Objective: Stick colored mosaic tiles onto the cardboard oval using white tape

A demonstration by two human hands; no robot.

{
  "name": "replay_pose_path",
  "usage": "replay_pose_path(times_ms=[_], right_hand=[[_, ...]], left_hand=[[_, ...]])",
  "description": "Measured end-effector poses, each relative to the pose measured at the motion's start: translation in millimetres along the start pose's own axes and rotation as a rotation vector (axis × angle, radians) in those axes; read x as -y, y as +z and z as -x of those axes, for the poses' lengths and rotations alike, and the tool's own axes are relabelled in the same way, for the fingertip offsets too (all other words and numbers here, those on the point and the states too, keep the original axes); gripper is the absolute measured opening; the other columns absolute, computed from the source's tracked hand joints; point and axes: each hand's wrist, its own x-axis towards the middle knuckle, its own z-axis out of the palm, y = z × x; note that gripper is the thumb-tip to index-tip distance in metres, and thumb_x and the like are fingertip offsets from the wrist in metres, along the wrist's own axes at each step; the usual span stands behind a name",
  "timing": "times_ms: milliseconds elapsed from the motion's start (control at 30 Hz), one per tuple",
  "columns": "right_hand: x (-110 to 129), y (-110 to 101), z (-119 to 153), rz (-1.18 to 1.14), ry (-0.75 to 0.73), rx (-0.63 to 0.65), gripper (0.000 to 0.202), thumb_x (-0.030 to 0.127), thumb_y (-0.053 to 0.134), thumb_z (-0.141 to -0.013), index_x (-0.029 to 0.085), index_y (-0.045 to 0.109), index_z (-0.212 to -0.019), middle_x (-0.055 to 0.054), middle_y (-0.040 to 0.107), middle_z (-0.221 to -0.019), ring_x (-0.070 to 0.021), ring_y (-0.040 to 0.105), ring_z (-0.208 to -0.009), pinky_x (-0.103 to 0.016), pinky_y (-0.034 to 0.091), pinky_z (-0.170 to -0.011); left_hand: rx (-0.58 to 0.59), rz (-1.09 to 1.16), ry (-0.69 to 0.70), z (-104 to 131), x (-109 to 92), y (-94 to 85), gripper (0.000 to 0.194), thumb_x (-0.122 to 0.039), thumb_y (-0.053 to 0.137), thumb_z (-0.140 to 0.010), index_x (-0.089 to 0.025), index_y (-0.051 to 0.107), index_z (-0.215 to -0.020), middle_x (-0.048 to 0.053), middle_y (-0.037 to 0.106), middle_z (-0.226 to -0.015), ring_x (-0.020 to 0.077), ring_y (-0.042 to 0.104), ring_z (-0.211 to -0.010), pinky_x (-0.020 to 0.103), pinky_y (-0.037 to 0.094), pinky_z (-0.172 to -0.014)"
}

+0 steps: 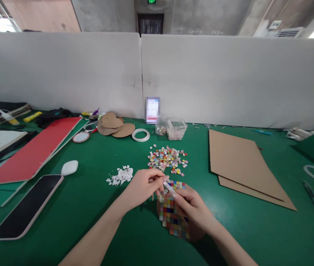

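Note:
My left hand (145, 185) pinches one end of a small white strip (169, 187), its fingers closed. The other end of that strip is between the thumb and fingers of my right hand (192, 205). Beneath both hands lies a round brown board (195, 232) partly covered with rows of coloured mosaic tiles (170, 212); my right hand hides part of it. Just beyond the hands is a pile of loose coloured tiles (164, 157). A heap of white paper bits (120, 175) sits to the left of my left hand.
Clear containers (176, 129), a tape roll (140, 135) and cardboard discs (112, 125) stand at the back. Cardboard sheets (237, 159) lie right. A dark phone (27, 208), white case (69, 167) and red board (37, 149) lie left.

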Motion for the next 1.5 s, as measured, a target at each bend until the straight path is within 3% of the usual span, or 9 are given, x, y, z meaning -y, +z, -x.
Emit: replay_pose_path(times_ms=[233, 400, 667, 867, 1167, 1500], right_hand=[[-3, 1, -1, -0.028, 0.027, -0.013, 0.039, 0.046, 0.043, -0.088, 0.015, 0.054, -0.066, 0.005, 0.039, -0.044, -0.0063, 0.032, -0.038, -0.020, 0.023, -0.038], [-2, 0, 1, -0.030, 0.037, 0.027, 0.039, 0.047, 0.041, -0.088, 0.015, 0.058, -0.073, 0.006, 0.039, -0.041, -0.0058, 0.031, -0.036, -0.020, 0.021, -0.037], [-3, 0, 1, -0.025, 0.018, 0.019, 0.040, 0.045, 0.041, -0.088, 0.016, 0.050, -0.063, 0.006, 0.038, -0.042, -0.0056, 0.030, -0.037, -0.020, 0.022, -0.038], [1, 1, 1, 0.082, -0.010, 0.016, 0.041, 0.044, 0.041, -0.089, 0.017, 0.047, -0.059, 0.004, 0.041, -0.045, -0.0084, 0.035, -0.044, -0.021, 0.027, -0.043], [1, 2, 0, 0.112, -0.002, -0.020, 0.043, 0.043, 0.041, -0.089, 0.016, 0.047, -0.056, 0.004, 0.042, -0.044, -0.0080, 0.035, -0.043, -0.020, 0.027, -0.043], [1, 4, 0, 0.055, 0.021, -0.063, 0.041, 0.044, 0.041, -0.089, 0.016, 0.054, -0.063, 0.004, 0.042, -0.043, -0.0071, 0.036, -0.040, -0.020, 0.026, -0.041]], left_hand=[[-0.093, 0.071, 0.052, 2, -2, -7.9, 0.027, -0.038, 0.048, -0.082, -0.015, 0.061, -0.087, 0.002, 0.062, -0.064, 0.0102, 0.057, -0.052, 0.019, 0.045, -0.046], [-0.194, 0.048, 0.006, -1, 3, -20.1, 0.027, -0.037, 0.050, -0.082, -0.014, 0.061, -0.091, 0.000, 0.060, -0.059, 0.0090, 0.054, -0.049, 0.019, 0.043, -0.045], [0.001, 0.082, -0.079, -4, 7, -14.1, 0.039, -0.039, 0.034, -0.088, -0.012, 0.062, -0.093, 0.002, 0.060, -0.063, 0.0099, 0.057, -0.050, 0.019, 0.039, -0.042], [0.083, 0.026, -0.095, -1, 5, -11.8, 0.038, -0.041, 0.037, -0.087, -0.012, 0.060, -0.089, 0.003, 0.061, -0.065, 0.0109, 0.056, -0.053, 0.019, 0.040, -0.044], [0.095, -0.012, -0.075, -1, 3, -9.4, 0.036, -0.043, 0.041, -0.084, -0.013, 0.060, -0.079, 0.002, 0.061, -0.063, 0.0115, 0.056, -0.053, 0.019, 0.040, -0.043], [0.066, -0.027, -0.065, -4, 6, -7.6, 0.031, -0.040, 0.044, -0.083, -0.014, 0.061, -0.085, 0.000, 0.060, -0.061, 0.0105, 0.054, -0.049, 0.018, 0.040, -0.042]])
